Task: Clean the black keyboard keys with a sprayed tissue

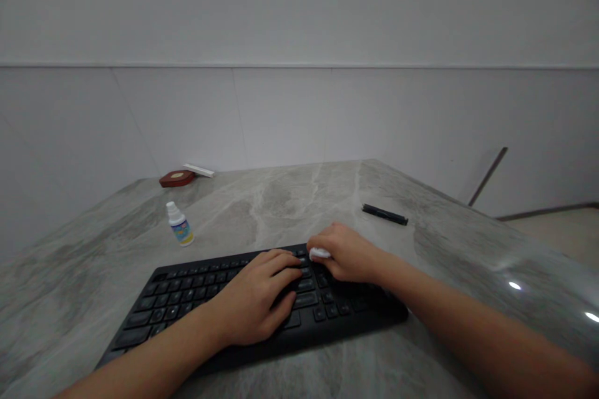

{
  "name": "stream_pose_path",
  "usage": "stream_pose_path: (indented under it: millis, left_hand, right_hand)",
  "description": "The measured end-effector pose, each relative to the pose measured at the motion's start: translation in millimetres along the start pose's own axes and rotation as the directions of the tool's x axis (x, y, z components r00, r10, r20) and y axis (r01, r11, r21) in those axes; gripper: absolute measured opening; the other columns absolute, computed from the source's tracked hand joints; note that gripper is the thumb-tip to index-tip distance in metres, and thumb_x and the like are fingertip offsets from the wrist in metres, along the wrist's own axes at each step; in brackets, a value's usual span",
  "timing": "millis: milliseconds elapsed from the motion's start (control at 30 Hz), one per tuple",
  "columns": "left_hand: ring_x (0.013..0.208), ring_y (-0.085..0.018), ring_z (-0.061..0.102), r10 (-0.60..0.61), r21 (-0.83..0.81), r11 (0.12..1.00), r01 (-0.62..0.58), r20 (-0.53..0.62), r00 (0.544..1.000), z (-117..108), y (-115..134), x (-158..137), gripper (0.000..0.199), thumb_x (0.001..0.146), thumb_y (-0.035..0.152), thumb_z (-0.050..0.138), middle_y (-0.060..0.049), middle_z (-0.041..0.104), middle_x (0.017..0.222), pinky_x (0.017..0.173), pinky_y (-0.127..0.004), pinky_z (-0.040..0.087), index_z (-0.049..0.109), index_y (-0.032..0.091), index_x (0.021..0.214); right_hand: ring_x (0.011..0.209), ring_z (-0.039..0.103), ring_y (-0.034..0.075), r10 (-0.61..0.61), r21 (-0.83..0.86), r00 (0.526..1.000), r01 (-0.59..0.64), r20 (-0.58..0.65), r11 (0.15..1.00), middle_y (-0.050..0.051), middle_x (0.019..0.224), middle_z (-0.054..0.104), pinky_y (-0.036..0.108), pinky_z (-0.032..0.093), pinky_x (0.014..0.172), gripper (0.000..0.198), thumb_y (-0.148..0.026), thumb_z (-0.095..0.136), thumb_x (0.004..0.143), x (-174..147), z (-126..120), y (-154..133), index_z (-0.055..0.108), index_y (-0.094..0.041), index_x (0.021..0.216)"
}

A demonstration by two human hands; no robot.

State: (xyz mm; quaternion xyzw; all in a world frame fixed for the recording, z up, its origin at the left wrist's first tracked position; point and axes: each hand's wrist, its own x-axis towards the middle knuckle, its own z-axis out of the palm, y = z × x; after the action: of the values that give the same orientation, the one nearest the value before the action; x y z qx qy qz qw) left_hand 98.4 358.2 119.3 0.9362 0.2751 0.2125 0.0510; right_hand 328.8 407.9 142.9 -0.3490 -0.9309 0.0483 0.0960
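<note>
Lying across the near middle of the grey marbled table (290, 199), the black keyboard (187, 299) is what both your hands are on, its long side running from lower left to upper right in the head view. Your right hand (349, 254) sits over the far right part of the key field, its fingers curled closed around a small white wad (320, 254), which could be a cloth or a tissue, though you cannot tell which; only a bit of white shows past your fingertips, and it touches the keys near the keyboard's top edge. Your left hand (255, 299) rests flat on the middle of the keyboard, palm down, fingers loosely spread and stretched over the keys, holding nothing. Its fingertips lie just beside the white wad, nearly touching your right hand.

Further out, a small white bottle (180, 224) with a blue and yellow label stands upright on the table, beyond the keyboard's left end and apart from it. A slim black bar (384, 214) lies flat to the far right, well apart from your right hand. At the far left corner of the table, against the pale wall, sit a low reddish-brown object (176, 178) and a flat white strip (199, 169) just beside it.
</note>
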Motion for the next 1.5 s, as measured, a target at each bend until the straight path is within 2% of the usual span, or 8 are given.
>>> stream_pose_path:
  millis: [100, 200, 367, 600, 767, 933, 1100, 1500]
  left_hand:
    - [0.121, -0.026, 0.054, -0.002, 0.004, 1.0, 0.002, 0.015, 1.0, -0.5, 0.8, 1.0, 0.033, 0.09, 0.013, 0.049, -0.013, 0.062, 0.123, 0.106, -0.046, 0.046, 0.06, 0.013, 0.121]
    - [0.121, -0.026, 0.053, -0.009, 0.006, 1.0, 0.009, 0.022, 1.0, -0.1, 0.4, 0.2, 0.033, 0.09, 0.013, 0.05, -0.013, 0.061, 0.124, 0.107, -0.045, 0.046, 0.06, 0.012, 0.121]
    - [0.122, -0.026, 0.053, -0.008, 0.007, 1.0, 0.008, 0.029, 1.0, 0.2, -0.7, -2.2, 0.034, 0.091, 0.014, 0.049, -0.012, 0.06, 0.126, 0.107, -0.046, 0.045, 0.059, 0.014, 0.123]
    - [0.121, -0.027, 0.053, -0.008, 0.006, 1.0, 0.008, 0.024, 1.0, 0.3, -0.2, -1.1, 0.033, 0.09, 0.014, 0.05, -0.013, 0.061, 0.123, 0.106, -0.047, 0.046, 0.06, 0.013, 0.122]
    - [0.122, -0.026, 0.053, -0.008, 0.006, 1.0, 0.008, 0.007, 1.0, 1.9, -1.1, -1.0, 0.033, 0.089, 0.013, 0.05, -0.012, 0.061, 0.124, 0.107, -0.046, 0.045, 0.06, 0.014, 0.121]
    - [0.122, -0.027, 0.053, -0.005, 0.011, 1.0, 0.005, 0.014, 1.0, 1.2, -0.6, -2.3, 0.033, 0.09, 0.013, 0.05, -0.013, 0.061, 0.124, 0.107, -0.046, 0.046, 0.06, 0.013, 0.121]
    - [0.123, -0.027, 0.053, -0.01, 0.008, 1.0, 0.01, 0.006, 1.0, 2.2, -1.4, -3.1, 0.033, 0.09, 0.014, 0.05, -0.013, 0.061, 0.125, 0.107, -0.047, 0.045, 0.061, 0.014, 0.121]
    - [0.123, -0.027, 0.053, -0.012, 0.015, 1.0, 0.011, 0.017, 1.0, 2.2, -2.4, -2.3, 0.033, 0.091, 0.014, 0.049, -0.012, 0.061, 0.126, 0.106, -0.047, 0.046, 0.06, 0.014, 0.122]
  right_hand:
    - [0.072, 0.061, 0.019, -0.006, -0.026, 0.999, 0.007, 0.032, 1.0, 0.005, 0.071, 0.069, 0.03, 0.038, 0.072, 0.008, -0.015, 0.058, 0.08, 2.0, 0.9, -3.1, 0.066, -0.018, 0.078]
    - [0.07, 0.061, 0.019, 0.033, -0.073, 0.999, -0.035, -0.023, 0.997, 0.006, 0.073, 0.07, 0.031, 0.038, 0.071, 0.009, -0.017, 0.057, 0.082, 3.6, 4.0, -3.7, 0.066, -0.017, 0.082]
    - [0.067, 0.06, 0.018, -0.02, -0.032, 1.0, 0.021, 0.009, 0.999, 0.005, 0.068, 0.068, 0.028, 0.038, 0.066, 0.009, -0.017, 0.056, 0.08, 5.2, 6.9, -5.1, 0.065, -0.018, 0.077]
    - [0.067, 0.062, 0.019, 0.012, -0.058, 1.0, -0.01, 0.024, 0.998, 0.006, 0.068, 0.069, 0.028, 0.037, 0.063, 0.01, -0.019, 0.058, 0.079, 4.8, 1.5, -2.4, 0.066, -0.018, 0.074]
    - [0.07, 0.064, 0.019, 0.105, -0.079, 0.994, -0.106, -0.014, 0.991, 0.007, 0.074, 0.072, 0.027, 0.036, 0.062, 0.014, -0.022, 0.056, 0.085, 0.6, -0.7, 0.6, 0.069, -0.018, 0.08]
    - [0.073, 0.065, 0.02, 0.055, -0.059, 0.997, -0.052, 0.061, 0.997, 0.006, 0.074, 0.072, 0.027, 0.038, 0.065, 0.011, -0.021, 0.059, 0.083, -0.4, -4.3, 2.2, 0.069, -0.018, 0.081]
    - [0.075, 0.066, 0.023, 0.145, -0.124, 0.989, -0.141, 0.025, 0.982, 0.009, 0.077, 0.073, 0.029, 0.036, 0.063, 0.014, -0.023, 0.057, 0.086, -1.4, -5.9, 4.2, 0.069, -0.018, 0.085]
    - [0.079, 0.065, 0.021, 0.121, 0.049, 0.991, -0.124, 0.063, 0.991, 0.008, 0.084, 0.072, 0.028, 0.04, 0.068, 0.014, -0.023, 0.06, 0.087, -4.8, 0.1, 13.7, 0.068, -0.018, 0.097]
